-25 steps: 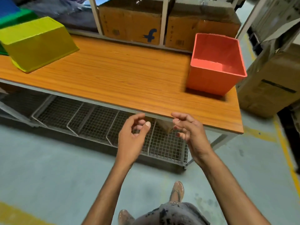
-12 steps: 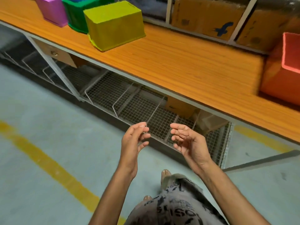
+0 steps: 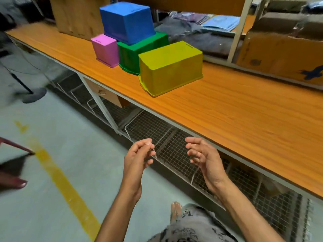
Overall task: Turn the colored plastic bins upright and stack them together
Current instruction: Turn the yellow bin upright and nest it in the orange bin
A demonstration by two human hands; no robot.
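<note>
Four bins inverted on the tabletop (image 3: 236, 109) — none righted or stacked in view.

Left to right: pink bin (image 3: 105, 49), small, base up, just beside the green bin (image 3: 139, 51); green bin, base up, carrying the blue bin (image 3: 126, 21), also base up, on top of it; yellow bin (image 3: 170, 67), base up, nearest the front edge, close against the green one. Contents of all four cannot be told — their openings face down. Work judged barely begun here: every visible bin is yet to be turned over and nested. Left hand (image 3: 138, 158) — empty, fingers loosely curled, thumb near the fingertips, below the tabletop edge and well apart from the bins. Right hand (image 3: 203, 157) — empty, fingers half-spread and curled, palm facing the left. Wire baskets (image 3: 167, 137) beneath; cardboard boxes (image 3: 279, 55) behind.
</note>
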